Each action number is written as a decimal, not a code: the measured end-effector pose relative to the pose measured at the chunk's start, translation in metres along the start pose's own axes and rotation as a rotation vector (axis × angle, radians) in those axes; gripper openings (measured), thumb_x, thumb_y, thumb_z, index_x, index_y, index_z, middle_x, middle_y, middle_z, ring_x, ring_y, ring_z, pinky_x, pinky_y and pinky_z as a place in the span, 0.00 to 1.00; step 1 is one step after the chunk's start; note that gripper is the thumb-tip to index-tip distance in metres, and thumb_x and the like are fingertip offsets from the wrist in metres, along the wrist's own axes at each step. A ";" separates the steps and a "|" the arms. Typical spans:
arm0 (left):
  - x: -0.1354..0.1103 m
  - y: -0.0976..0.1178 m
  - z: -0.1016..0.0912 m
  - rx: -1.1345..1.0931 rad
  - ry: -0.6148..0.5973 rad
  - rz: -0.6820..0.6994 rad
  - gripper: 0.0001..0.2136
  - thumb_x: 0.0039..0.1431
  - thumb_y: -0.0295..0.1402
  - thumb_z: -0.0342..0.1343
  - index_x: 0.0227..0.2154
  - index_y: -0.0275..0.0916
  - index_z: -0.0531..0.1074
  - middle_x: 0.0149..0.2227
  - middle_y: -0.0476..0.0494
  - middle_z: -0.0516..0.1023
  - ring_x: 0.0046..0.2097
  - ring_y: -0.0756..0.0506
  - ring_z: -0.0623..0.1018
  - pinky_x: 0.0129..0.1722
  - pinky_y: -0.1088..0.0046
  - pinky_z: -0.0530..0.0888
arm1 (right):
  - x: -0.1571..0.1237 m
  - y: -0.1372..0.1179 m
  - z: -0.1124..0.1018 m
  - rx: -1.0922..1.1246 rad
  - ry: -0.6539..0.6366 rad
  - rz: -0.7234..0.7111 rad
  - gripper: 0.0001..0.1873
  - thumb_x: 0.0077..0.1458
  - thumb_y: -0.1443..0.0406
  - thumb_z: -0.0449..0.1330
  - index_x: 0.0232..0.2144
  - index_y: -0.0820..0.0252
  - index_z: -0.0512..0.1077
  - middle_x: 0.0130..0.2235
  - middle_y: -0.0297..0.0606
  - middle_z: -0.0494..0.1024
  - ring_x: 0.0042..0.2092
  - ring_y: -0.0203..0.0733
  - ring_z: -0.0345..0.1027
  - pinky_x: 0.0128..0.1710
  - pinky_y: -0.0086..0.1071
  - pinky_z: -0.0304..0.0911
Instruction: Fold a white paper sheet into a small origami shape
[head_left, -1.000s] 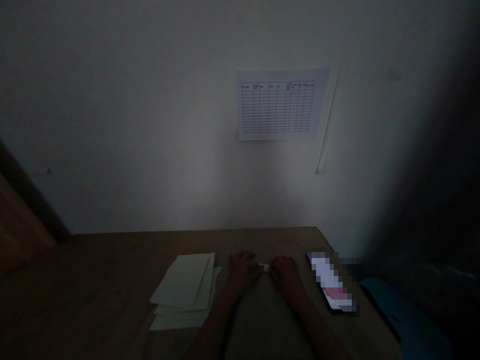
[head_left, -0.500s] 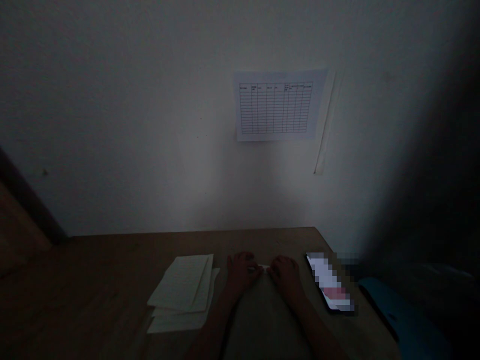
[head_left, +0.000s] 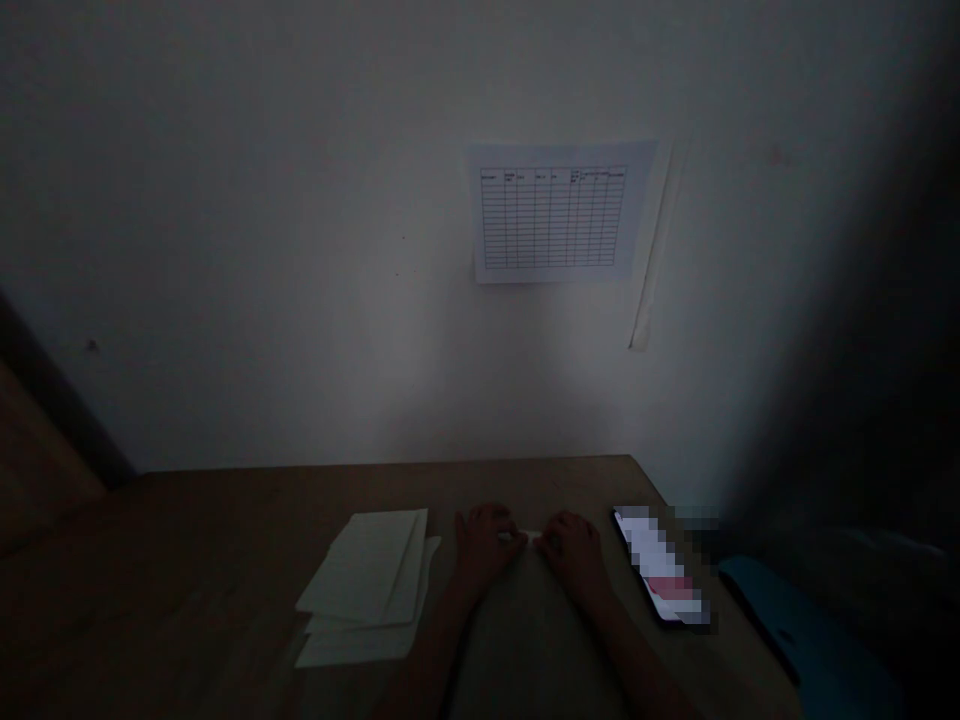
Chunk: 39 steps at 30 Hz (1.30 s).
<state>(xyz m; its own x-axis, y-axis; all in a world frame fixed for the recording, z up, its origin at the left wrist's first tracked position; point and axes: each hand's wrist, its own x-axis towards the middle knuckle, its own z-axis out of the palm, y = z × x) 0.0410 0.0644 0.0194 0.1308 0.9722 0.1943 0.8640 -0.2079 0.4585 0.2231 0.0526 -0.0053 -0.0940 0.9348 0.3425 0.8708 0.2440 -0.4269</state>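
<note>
Between my two hands is a small white piece of paper (head_left: 531, 538), mostly covered by the fingers, so its full shape is hidden. My left hand (head_left: 486, 538) pinches its left end, fingers curled. From the other side my right hand (head_left: 571, 542) grips the right end between thumb and fingers. Both hands rest low over the wooden table (head_left: 525, 640). Left of my left forearm lies a loose stack of lined paper sheets (head_left: 367, 570), slightly fanned out.
A phone (head_left: 660, 570) with a lit, blurred screen lies right of my right hand, close to the table's right edge. Beyond that edge is a blue object (head_left: 817, 630), perhaps a chair. A printed table sheet (head_left: 555, 215) hangs on the wall behind. The room is dim.
</note>
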 end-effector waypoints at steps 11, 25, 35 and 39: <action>-0.001 -0.002 0.002 0.002 0.011 0.029 0.07 0.57 0.44 0.60 0.33 0.50 0.79 0.53 0.47 0.75 0.58 0.37 0.67 0.63 0.41 0.44 | -0.001 -0.003 -0.003 -0.006 0.009 0.013 0.05 0.58 0.63 0.60 0.31 0.55 0.75 0.43 0.39 0.77 0.47 0.46 0.68 0.52 0.39 0.54; -0.001 -0.003 0.003 0.017 -0.010 0.032 0.08 0.56 0.44 0.60 0.36 0.50 0.79 0.54 0.48 0.74 0.59 0.37 0.67 0.62 0.41 0.46 | -0.001 -0.003 0.000 -0.011 0.047 0.000 0.06 0.57 0.63 0.60 0.29 0.55 0.75 0.40 0.39 0.77 0.46 0.46 0.69 0.51 0.38 0.56; -0.001 -0.001 0.000 0.005 -0.025 0.028 0.07 0.58 0.43 0.58 0.36 0.50 0.78 0.54 0.47 0.74 0.60 0.37 0.66 0.63 0.41 0.45 | 0.000 0.002 0.010 -0.012 0.054 0.013 0.05 0.56 0.62 0.60 0.30 0.55 0.75 0.40 0.40 0.77 0.46 0.47 0.69 0.50 0.39 0.56; -0.001 -0.001 -0.001 0.016 -0.047 0.027 0.07 0.57 0.43 0.59 0.36 0.50 0.78 0.55 0.47 0.74 0.60 0.37 0.66 0.62 0.42 0.47 | 0.001 0.003 0.012 -0.047 0.075 0.007 0.05 0.56 0.62 0.61 0.30 0.55 0.75 0.40 0.41 0.77 0.46 0.49 0.69 0.51 0.40 0.56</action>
<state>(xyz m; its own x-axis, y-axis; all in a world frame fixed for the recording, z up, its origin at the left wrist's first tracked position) 0.0400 0.0631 0.0194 0.1767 0.9703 0.1649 0.8673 -0.2327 0.4400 0.2194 0.0575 -0.0165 -0.0528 0.9142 0.4017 0.8933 0.2231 -0.3902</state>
